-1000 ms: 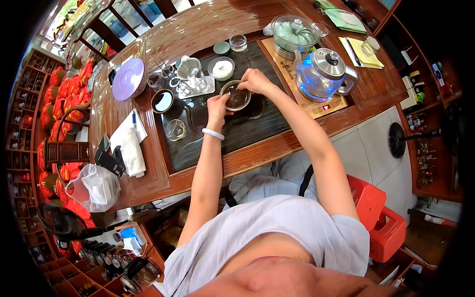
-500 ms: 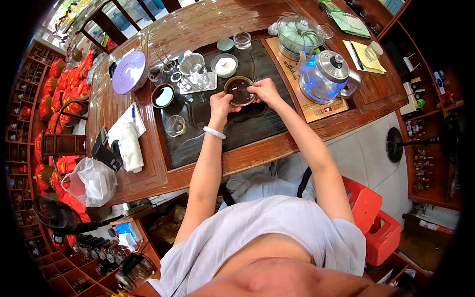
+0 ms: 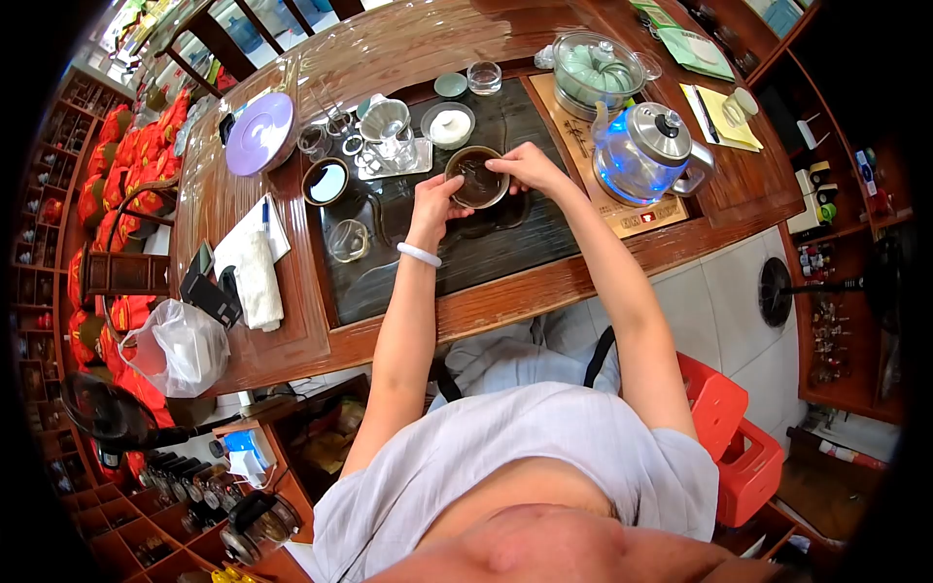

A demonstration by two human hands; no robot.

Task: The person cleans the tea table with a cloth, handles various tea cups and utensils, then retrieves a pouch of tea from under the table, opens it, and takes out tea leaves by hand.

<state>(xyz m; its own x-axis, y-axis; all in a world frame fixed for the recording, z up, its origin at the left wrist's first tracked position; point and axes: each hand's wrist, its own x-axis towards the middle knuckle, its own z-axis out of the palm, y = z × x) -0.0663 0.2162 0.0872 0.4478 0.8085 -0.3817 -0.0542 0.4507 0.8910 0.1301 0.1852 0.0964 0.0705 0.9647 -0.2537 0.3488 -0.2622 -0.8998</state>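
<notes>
Together, left hand point(image 3: 432, 202) and right hand point(image 3: 531, 171) clasp opposite sides of dark bowl point(image 3: 478, 183) above black tray point(image 3: 505, 255), thumbs at rim, grip likely meant to keep it level. Glass kettle point(image 3: 641, 155) stands right of tray, seemingly for easy reach; white towel point(image 3: 258, 291) lies left.

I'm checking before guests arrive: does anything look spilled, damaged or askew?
Nothing clearly stands out. The left hand and right hand hold the brown bowl, no damage visible. The dark tray has shiny patches, but whether they're wet is unclear.
</notes>
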